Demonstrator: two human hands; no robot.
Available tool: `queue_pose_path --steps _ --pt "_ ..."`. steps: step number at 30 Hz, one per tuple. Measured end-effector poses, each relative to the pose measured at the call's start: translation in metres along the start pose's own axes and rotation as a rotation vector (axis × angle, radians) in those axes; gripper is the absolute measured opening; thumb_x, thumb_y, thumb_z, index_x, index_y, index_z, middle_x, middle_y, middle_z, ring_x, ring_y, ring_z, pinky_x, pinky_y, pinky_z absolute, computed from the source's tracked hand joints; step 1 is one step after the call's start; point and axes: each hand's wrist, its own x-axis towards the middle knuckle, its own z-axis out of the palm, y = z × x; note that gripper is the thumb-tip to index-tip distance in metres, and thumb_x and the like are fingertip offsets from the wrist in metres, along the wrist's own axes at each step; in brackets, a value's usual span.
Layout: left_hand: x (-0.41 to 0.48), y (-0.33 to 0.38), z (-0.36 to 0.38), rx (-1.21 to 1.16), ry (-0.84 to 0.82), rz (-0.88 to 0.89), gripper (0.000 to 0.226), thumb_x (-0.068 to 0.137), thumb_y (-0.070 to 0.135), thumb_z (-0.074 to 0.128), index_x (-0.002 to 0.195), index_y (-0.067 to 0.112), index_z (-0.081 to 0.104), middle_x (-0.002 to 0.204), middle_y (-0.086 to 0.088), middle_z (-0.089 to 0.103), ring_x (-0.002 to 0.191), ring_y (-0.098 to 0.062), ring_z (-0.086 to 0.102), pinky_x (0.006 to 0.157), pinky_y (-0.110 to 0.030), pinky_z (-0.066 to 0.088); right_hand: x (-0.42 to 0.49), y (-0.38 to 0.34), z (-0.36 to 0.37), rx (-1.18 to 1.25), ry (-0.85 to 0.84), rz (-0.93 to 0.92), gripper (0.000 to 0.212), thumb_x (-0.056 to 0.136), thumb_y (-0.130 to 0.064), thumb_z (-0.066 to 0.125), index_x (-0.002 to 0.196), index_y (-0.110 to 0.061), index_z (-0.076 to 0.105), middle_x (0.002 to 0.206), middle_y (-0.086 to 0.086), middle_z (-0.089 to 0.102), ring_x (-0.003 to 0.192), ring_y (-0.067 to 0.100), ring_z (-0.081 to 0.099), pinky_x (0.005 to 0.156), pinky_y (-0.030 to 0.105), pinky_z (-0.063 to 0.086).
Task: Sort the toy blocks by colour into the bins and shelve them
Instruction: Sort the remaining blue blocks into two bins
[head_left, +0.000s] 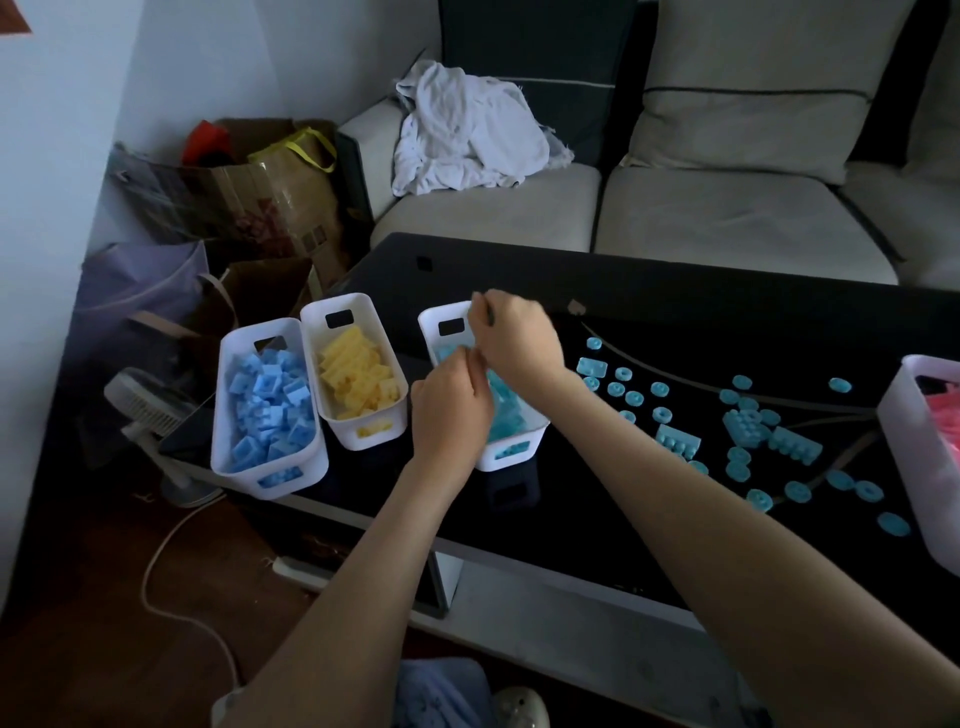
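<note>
Left hand (452, 402) and right hand (514, 343) curl over the white plastic bin (511, 453), grasp unclear; next, collect scattered turquoise blocks (745, 427) rightward.

— What do we wear?
— Our left hand (449, 410), right hand (514, 343) and both forearms (363, 561) are bare.
— And at seven o'clock?
— A pale sleeve edge (224, 707); at six, blurred blue fabric (441, 691).

Single view here, worn on the person's head: a wide-angle lens facing forward and down along both forearms onto the black desk (675, 322). It sits close, above the desk's near edge, left hand (449, 410) and right hand (514, 340) mid-frame. The wide field also catches the sofa (727, 228) behind and floor (78, 623) at left.
</note>
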Motion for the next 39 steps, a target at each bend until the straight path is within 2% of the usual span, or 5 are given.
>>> queue_pose_path --steps 4,8,14,22,39 --pt "0.001 -0.006 0.001 -0.018 0.074 -0.006 0.023 0.098 0.014 0.039 0.082 0.005 0.054 0.076 -0.008 0.059 0.071 -0.025 0.058 0.059 -0.035 0.041 -0.007 0.006 0.01 -0.404 -0.283 -0.145 0.026 0.099 -0.012 0.031 0.109 -0.002 0.053 0.108 0.014 0.059 0.089 0.028 0.061 0.063 0.032 0.04" --pt "0.002 -0.002 0.004 0.034 0.088 0.052 0.024 0.097 0.012 0.04 0.078 0.005 0.052 0.071 -0.004 0.054 0.067 -0.024 0.056 0.058 -0.036 0.04 -0.014 0.015 -0.006 -0.296 -0.313 -0.23 0.027 0.101 -0.01 0.03 0.117 0.0 0.049 0.113 0.016 0.055 0.094 0.03 0.059 0.069 0.032 0.037" --pt "-0.002 0.021 0.012 0.069 0.081 0.115 0.02 0.096 0.013 0.043 0.087 0.002 0.057 0.082 -0.009 0.058 0.073 -0.026 0.057 0.061 -0.033 0.036 -0.028 0.029 -0.04 0.101 -0.263 -0.051 0.028 0.101 -0.016 0.036 0.11 0.001 0.056 0.104 0.016 0.063 0.09 0.024 0.058 0.072 0.028 0.038" --pt "-0.015 0.042 0.017 0.081 -0.011 0.178 0.016 0.095 0.014 0.043 0.099 0.008 0.057 0.094 -0.006 0.059 0.086 -0.024 0.058 0.076 -0.037 0.048 -0.021 0.122 -0.058 -0.364 -0.437 0.215 0.057 0.095 -0.024 0.046 0.148 -0.019 0.026 0.151 0.007 0.03 0.138 0.03 0.028 0.11 0.046 0.03" --pt "-0.003 0.004 0.007 -0.179 0.051 -0.196 0.045 0.081 -0.018 0.038 0.119 0.002 0.051 0.132 -0.012 0.039 0.119 -0.019 0.044 0.082 -0.004 0.025 -0.03 0.122 -0.046 -0.362 -0.175 0.078 0.023 0.096 -0.014 0.04 0.105 -0.006 0.059 0.104 0.011 0.062 0.098 0.027 0.057 0.079 0.036 0.045"
